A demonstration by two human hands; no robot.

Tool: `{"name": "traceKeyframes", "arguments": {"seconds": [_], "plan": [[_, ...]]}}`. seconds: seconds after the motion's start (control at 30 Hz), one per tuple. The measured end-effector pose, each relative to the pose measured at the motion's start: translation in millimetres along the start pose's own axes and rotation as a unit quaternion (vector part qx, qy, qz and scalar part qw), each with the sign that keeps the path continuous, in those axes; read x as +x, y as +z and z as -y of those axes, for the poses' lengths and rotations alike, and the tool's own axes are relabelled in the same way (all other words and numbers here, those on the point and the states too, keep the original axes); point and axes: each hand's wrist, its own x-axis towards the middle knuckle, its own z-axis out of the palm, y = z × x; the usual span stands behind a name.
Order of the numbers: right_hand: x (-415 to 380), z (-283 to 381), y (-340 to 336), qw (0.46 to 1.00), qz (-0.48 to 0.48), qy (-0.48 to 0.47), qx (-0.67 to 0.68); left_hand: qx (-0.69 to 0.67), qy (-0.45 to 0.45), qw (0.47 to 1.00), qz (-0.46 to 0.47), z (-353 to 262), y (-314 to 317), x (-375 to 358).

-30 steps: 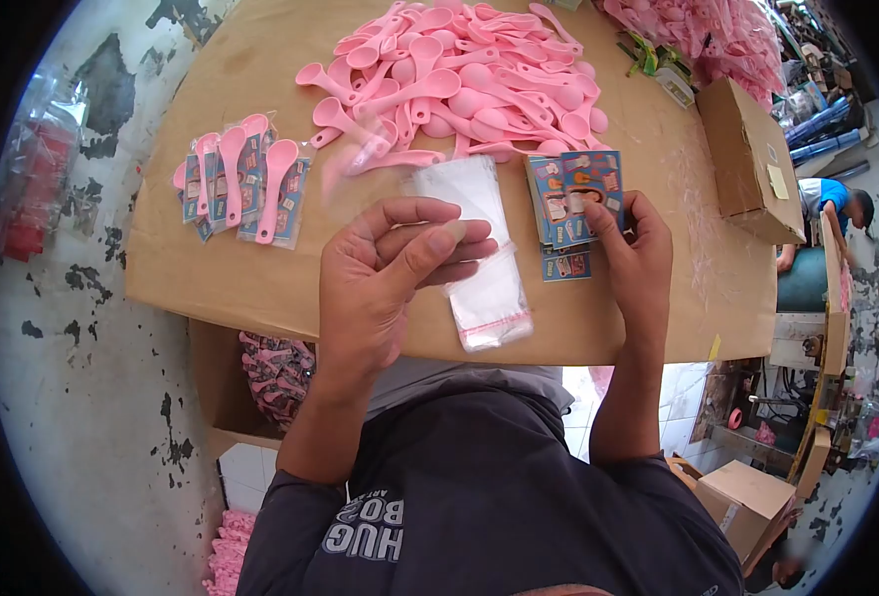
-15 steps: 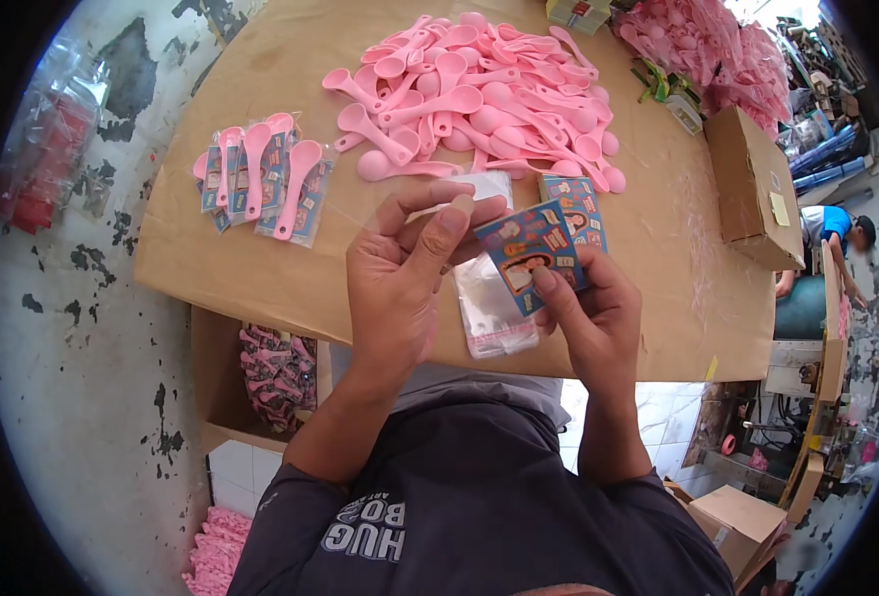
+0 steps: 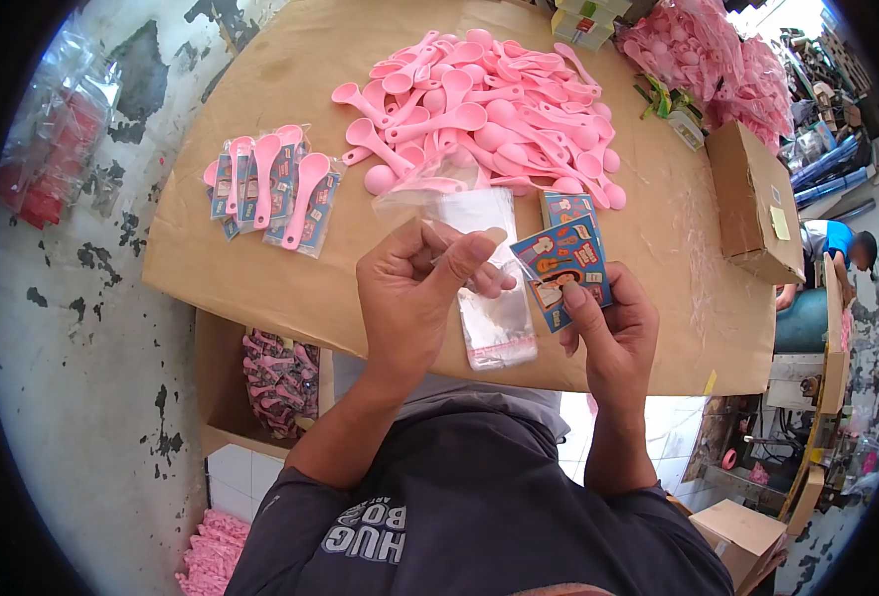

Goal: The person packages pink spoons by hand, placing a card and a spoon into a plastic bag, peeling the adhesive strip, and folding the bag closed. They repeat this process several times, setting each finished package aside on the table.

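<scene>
My left hand [image 3: 421, 275] is closed, thumb against fingers, on a clear plastic bag [image 3: 421, 191] that spreads up and left from the fingertips. In my right hand [image 3: 610, 323] a blue printed card [image 3: 564, 260] is pinched between thumb and fingers, tilted toward the bag. Below the hands lies a stack of clear plastic bags [image 3: 499, 333] on the table. Just behind the held card is a stack of similar blue cards [image 3: 568, 206]. A large heap of pink spoons [image 3: 489, 114] covers the table beyond. Bagged pink spoons with cards [image 3: 268, 189] lie at the left.
The brown-covered table [image 3: 260, 273] has a cardboard box [image 3: 754, 204] at its right edge. Bags of pink spoons [image 3: 703, 60] sit at the far right. An open carton [image 3: 278, 382] of packed spoons stands below the table's left side. Another person [image 3: 832, 243] bends at the right.
My left hand has moved down slightly, and the clear bag now shows spread out above it. The card in my right hand has shifted a little right and down.
</scene>
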Motion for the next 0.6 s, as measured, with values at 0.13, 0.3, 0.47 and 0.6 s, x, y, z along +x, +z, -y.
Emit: {"name": "traceKeyframes", "arguments": {"seconds": [0.13, 0.3, 0.47, 0.6], "plan": [[-2.5, -0.3, -3.5, 1.0, -0.012, -0.005, -0.002, 0.044, -0.017, 0.997, -0.062, -4.2, 12.7, 3.1], [-0.8, -3.6, -8.9, 1.0, -0.014, -0.004, -0.011, -0.01, -0.043, 0.996, -0.073, -3.5, 18.0, 6.6], [3.0, -3.6, -2.7, 1.0, 0.014, 0.021, 0.013, -0.042, -0.063, 0.995, -0.07, 2.0, 21.3, 5.4], [7.8, -4.5, 1.7, 0.998, 0.017, 0.015, 0.057, -0.055, -0.083, 0.993, -0.069, 4.6, 19.8, 2.1]]}}
